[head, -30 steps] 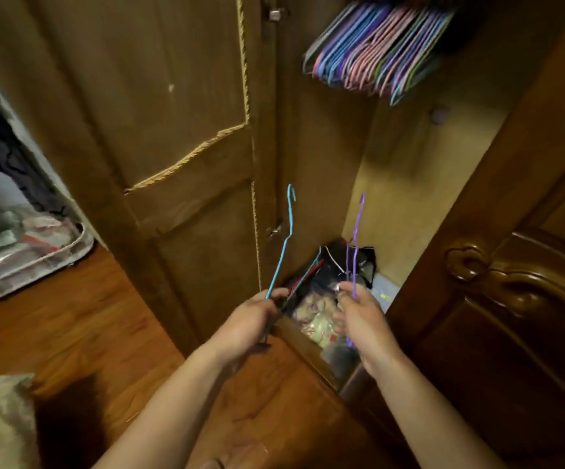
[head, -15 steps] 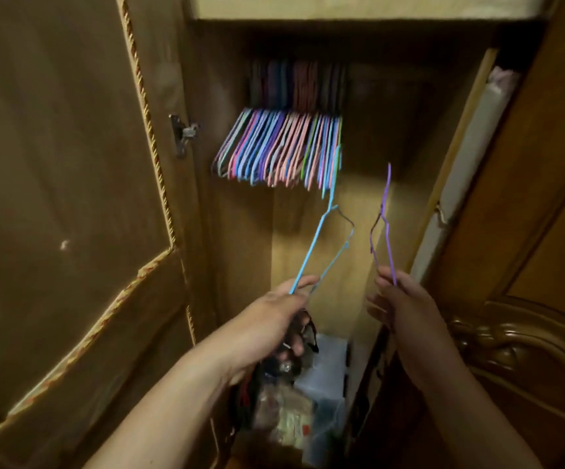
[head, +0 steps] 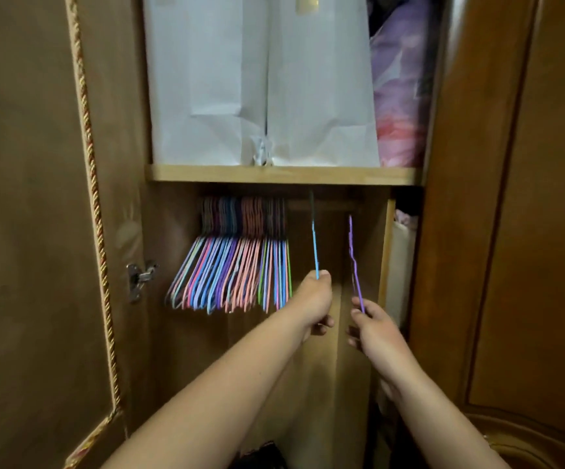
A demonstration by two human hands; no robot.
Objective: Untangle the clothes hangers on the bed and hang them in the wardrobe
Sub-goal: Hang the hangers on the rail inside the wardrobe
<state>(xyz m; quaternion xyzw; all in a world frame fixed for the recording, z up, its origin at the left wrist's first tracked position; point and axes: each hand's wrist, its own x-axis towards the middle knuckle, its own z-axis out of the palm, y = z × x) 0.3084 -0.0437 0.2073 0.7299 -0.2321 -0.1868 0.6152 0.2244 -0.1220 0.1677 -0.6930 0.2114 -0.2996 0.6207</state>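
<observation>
My left hand, pinching the blue hanger, and my right hand, pinching the purple hanger, have risen from the wardrobe floor toward the rail at twelve o'clock, arms outstretched, ready for hooking beside the hung hangers at ten o'clock.

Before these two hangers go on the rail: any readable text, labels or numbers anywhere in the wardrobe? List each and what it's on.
None readable.
White paper bags on the shelf: a small gold patch at the top edge, too blurred to read.
Blue hanger, purple hanger, hung hangers: no markings visible.
</observation>
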